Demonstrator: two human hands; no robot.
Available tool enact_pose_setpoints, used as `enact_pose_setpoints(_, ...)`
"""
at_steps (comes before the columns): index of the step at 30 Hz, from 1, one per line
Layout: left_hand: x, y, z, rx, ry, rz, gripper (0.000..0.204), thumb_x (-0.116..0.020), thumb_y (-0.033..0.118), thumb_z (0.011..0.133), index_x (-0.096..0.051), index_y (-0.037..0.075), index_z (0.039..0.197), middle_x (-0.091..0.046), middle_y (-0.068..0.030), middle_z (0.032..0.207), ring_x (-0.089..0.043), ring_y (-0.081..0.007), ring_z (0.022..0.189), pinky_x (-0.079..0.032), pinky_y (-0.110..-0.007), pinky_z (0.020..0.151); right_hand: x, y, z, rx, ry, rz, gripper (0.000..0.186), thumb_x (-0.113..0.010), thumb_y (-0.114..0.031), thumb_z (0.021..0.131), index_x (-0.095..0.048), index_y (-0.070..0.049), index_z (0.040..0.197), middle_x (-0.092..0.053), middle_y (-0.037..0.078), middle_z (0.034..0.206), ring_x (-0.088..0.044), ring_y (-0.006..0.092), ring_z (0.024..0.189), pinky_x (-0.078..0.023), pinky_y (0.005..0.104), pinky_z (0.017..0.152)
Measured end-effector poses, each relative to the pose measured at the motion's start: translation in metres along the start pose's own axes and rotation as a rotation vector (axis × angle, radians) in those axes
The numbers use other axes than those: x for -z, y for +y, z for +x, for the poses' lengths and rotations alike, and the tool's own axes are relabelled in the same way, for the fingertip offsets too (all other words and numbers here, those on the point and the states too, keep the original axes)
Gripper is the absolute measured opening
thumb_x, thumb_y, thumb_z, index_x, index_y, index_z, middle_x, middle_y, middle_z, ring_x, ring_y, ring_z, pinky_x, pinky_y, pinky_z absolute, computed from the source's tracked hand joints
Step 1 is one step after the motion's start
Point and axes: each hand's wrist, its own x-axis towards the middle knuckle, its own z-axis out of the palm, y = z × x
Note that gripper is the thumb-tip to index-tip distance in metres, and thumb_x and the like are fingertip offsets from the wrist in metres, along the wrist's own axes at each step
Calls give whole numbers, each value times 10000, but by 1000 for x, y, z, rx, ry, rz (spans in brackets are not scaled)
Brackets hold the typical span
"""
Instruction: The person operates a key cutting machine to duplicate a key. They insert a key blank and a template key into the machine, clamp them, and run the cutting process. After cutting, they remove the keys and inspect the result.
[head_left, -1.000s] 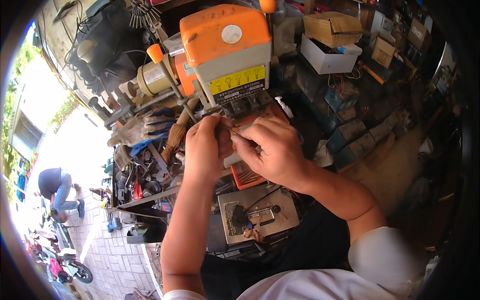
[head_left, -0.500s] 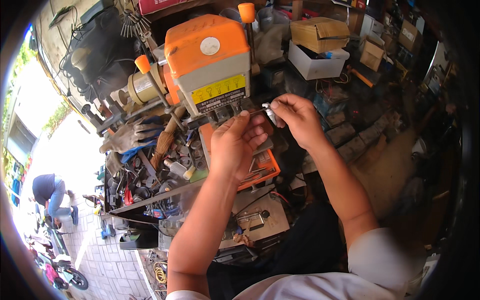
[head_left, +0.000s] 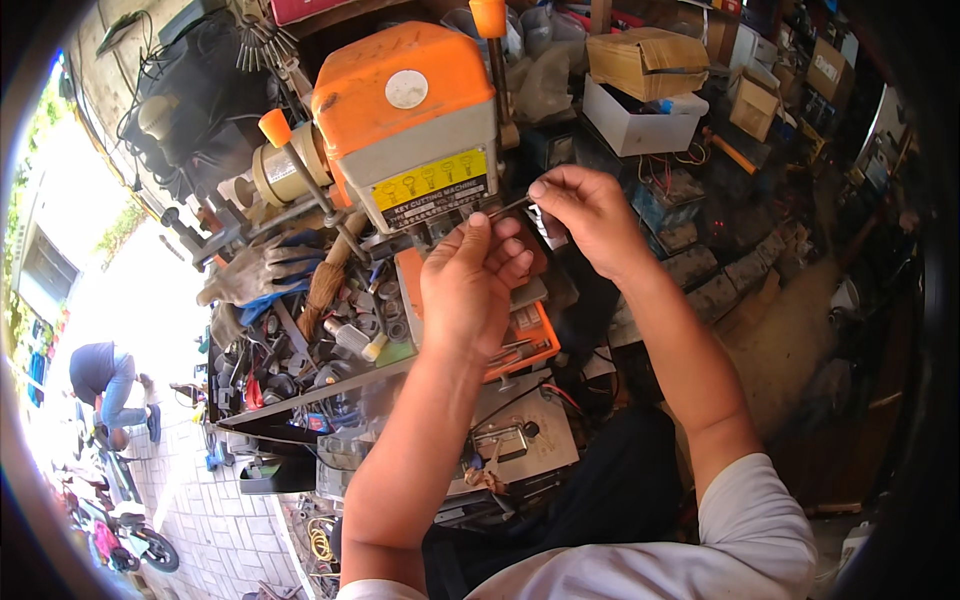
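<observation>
At the far left, beyond the stall, a person in a blue top bends over on the paved street. On the cluttered desk lie work gloves and a brush, close enough to reach. Behind them stands the orange key-cutting machine with its orange-knobbed levers.

The left hand is raised in front of the machine, fingers curled, thumb and forefinger pinched on the near end of a thin metal key blank. The right hand pinches the other end, so the piece spans both grips just beside the machine's clamp, apparently held level for a close look or for lining up. Both grips are closed tight on it; its details are too small to tell.

Below the hands an orange tray holds small metal parts. Farther right, an open white box holds dark items, with a cardboard box sitting on it.
</observation>
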Motion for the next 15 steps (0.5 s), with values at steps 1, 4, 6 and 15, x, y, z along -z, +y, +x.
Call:
enact_pose_setpoints(1, 1, -1, 1, -1, -1, -11, 190, -563, 182, 1085, -632, 13, 1136, -716, -105, 1027, -689, -193, 885, -603, -346, 810, 2, -2, 2, 17, -16, -25, 187, -700, -186, 1007, -694, -2, 974, -630, -29, 780, -554, 56, 669, -466, 238, 611)
enact_pose_setpoints(4, 0, -3, 2, -7, 4, -34, 181, -563, 179, 1085, -637, 19, 1128, -718, -99, 1019, -689, -188, 874, -603, -344, 802, 6, -3, 4, 115, -10, -112, 171, -716, -167, 993, -696, 3, 996, -649, -22, 816, -569, 65, 692, -470, 247, 611)
enact_pose_setpoints(6, -2, -4, 1, -25, 9, -19, 180, -566, 179, 1084, -641, 19, 1120, -719, -96, 1006, -689, -184, 858, -605, -340, 790, 2, 3, 6, 246, 61, -180, 165, -728, -146, 976, -697, 10, 1021, -663, -2, 831, -593, 96, 698, -472, 260, 609)
enact_pose_setpoints(15, -6, -7, -1, -102, 55, 178, 262, -589, 241, 1079, -646, -13, 1111, -718, -100, 965, -675, -162, 781, -609, -318, 711, -5, 3, -17, 889, 186, -1022, 255, -726, -21, 845, -713, 10, 1098, -653, 103, 927, -646, 303, 791, -530, 399, 672)
